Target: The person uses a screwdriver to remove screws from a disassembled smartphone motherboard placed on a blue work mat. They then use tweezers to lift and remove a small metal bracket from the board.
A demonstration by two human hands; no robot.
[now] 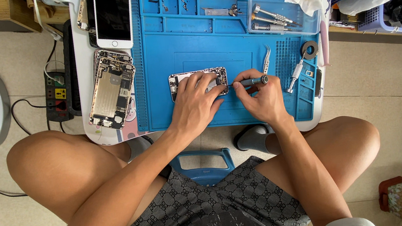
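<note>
An opened phone body [180, 79] lies on the blue work mat [177, 40] at its middle front. My left hand [195, 103] presses down on the phone body, fingers spread over it. My right hand [260, 98] grips a small grey screwdriver [254, 80], held level, with its tip at the phone's right end under my left fingertips.
Tweezers [267, 59], another screwdriver [295, 75] and a tape roll [310, 49] lie right of the phone. A clear tray [311, 19] with several screwdrivers sits at the back right. A gutted phone shell [110, 90] and a white phone [111, 14] lie left. A power strip [57, 94] is on the floor.
</note>
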